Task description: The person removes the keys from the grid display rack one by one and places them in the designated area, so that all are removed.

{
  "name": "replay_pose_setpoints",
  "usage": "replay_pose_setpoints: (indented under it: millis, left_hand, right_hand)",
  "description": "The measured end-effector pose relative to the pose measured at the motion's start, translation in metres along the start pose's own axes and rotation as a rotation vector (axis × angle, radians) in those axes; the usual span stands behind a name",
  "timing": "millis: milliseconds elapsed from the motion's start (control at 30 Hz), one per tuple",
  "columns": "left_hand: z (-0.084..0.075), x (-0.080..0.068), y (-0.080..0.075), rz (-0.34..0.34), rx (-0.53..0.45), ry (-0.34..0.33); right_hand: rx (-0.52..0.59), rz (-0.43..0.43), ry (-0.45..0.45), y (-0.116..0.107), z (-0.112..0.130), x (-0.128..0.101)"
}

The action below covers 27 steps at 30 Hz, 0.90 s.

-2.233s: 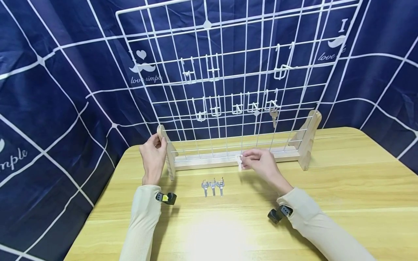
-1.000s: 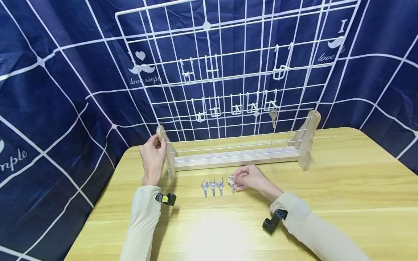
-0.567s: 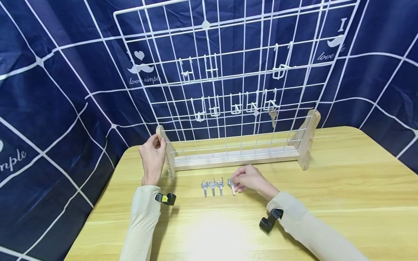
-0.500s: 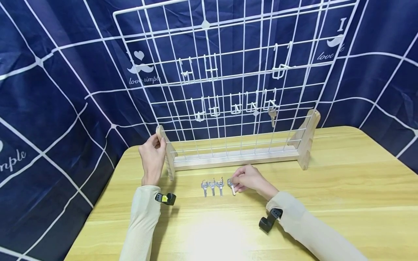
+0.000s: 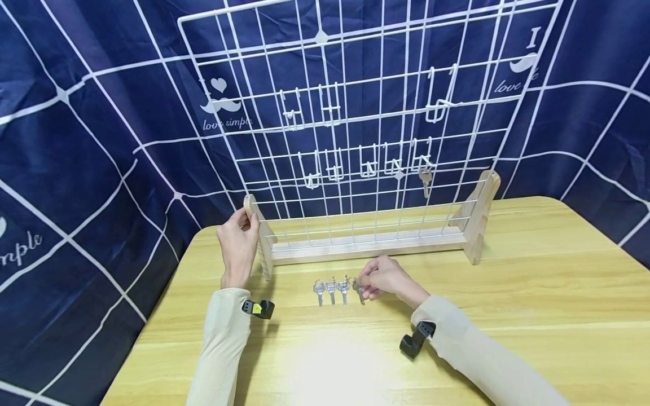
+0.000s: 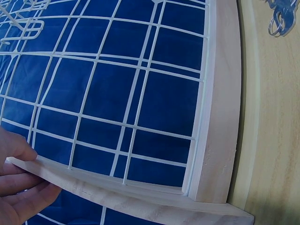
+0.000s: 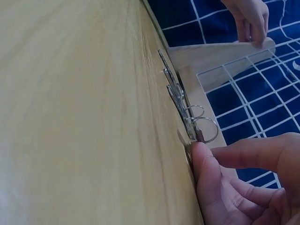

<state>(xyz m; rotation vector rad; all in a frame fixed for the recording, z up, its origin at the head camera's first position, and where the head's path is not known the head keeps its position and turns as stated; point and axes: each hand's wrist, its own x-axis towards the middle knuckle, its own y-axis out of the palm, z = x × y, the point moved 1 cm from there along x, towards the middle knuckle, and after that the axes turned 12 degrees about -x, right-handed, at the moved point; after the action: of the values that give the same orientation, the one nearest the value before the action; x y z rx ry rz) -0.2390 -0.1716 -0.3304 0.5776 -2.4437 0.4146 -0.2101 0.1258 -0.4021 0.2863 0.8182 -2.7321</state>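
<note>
My left hand (image 5: 238, 245) pinches the upper edge of the rack's left wooden end piece (image 5: 260, 239); the left wrist view shows thumb and fingers on either side of that wood (image 6: 117, 199). My right hand (image 5: 390, 280) pinches a metal key (image 5: 359, 290) with a split ring, low over the table. Its ring (image 7: 210, 130) stands up past the fingertips in the right wrist view. Just left of it, three similar keys (image 5: 331, 288) lie in a row, rings toward the rack. Another key (image 5: 425, 180) hangs from the rightmost lower hook.
A white wire grid (image 5: 376, 118) rises from the wooden base plank (image 5: 350, 252) and carries several white hooks in two rows. The wooden table (image 5: 538, 293) reaches toward me and to both sides. Dark blue cloth (image 5: 101, 135) with white lines hangs behind.
My right hand has brought the key from in front of the base plank down toward the table, then slightly left, close to the row of three. My left hand stays on the end piece.
</note>
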Motion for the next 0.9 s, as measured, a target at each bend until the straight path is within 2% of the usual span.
replay_pose_setpoints:
  millis: [133, 367, 533, 700, 900]
  left_hand:
    - [0.000, -0.001, 0.000, 0.001, 0.001, 0.002]
    - [0.002, 0.000, -0.001, -0.001, 0.012, 0.054]
    - [0.002, -0.001, 0.000, -0.001, 0.003, 0.047]
    - [0.001, 0.000, 0.000, 0.001, -0.005, 0.045]
    - [0.001, 0.000, 0.000, 0.003, -0.010, 0.036]
  right_hand:
    - [-0.001, 0.014, 0.003, 0.001, 0.001, -0.001]
    - [0.011, 0.016, -0.002, 0.002, 0.002, -0.001]
    - [0.014, 0.001, 0.014, 0.002, 0.001, -0.001]
    - [0.012, -0.020, 0.027, -0.007, -0.001, -0.009]
    - [0.033, 0.007, 0.021, -0.022, -0.011, -0.016]
